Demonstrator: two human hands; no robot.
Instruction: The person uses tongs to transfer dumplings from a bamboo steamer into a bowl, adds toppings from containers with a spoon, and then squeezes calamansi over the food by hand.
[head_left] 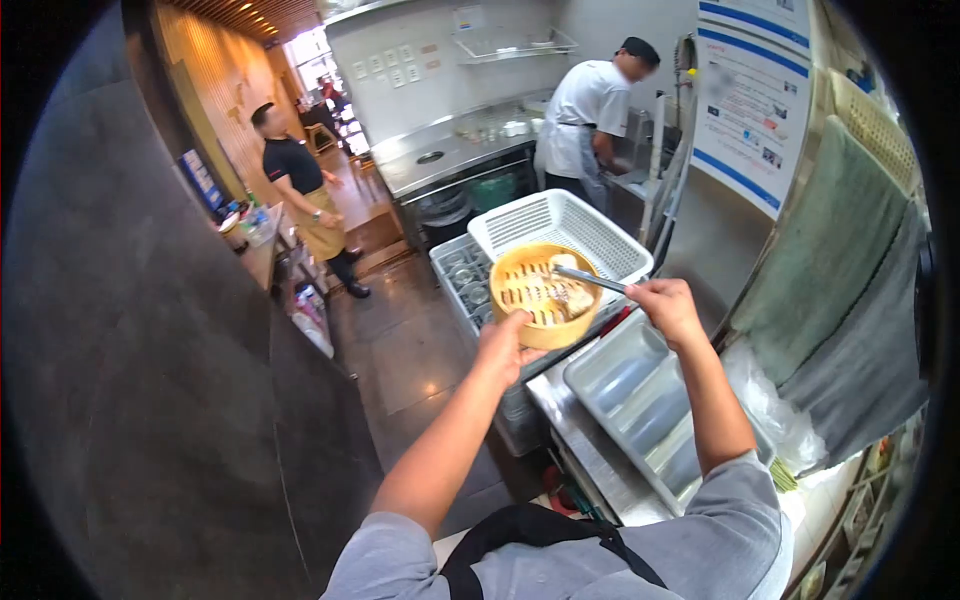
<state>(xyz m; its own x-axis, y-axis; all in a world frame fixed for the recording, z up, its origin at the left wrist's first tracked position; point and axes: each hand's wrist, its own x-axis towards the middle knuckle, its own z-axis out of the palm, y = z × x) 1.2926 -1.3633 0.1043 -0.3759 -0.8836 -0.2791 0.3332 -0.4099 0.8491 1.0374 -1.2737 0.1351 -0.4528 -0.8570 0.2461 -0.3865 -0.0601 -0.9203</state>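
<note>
The tongs (598, 279) are gripped by the curled fingers of the right hand (667, 306); their tips are brought to the pale food (575, 299) in the round basket (556, 336), though whether any is pinched cannot be told. The basket is gripped at its near left by the left hand (506, 343) — thumb over the wall, fingers underneath — apparently so that it is steadied and the tongs are let in. The food is gathered on the right of its slotted floor. Beyond, a white crate (590, 213) is placed, with glasses (463, 273) held in a rack (440, 258) at its left. Near right, a grooved tray (622, 385) is laid.
</note>
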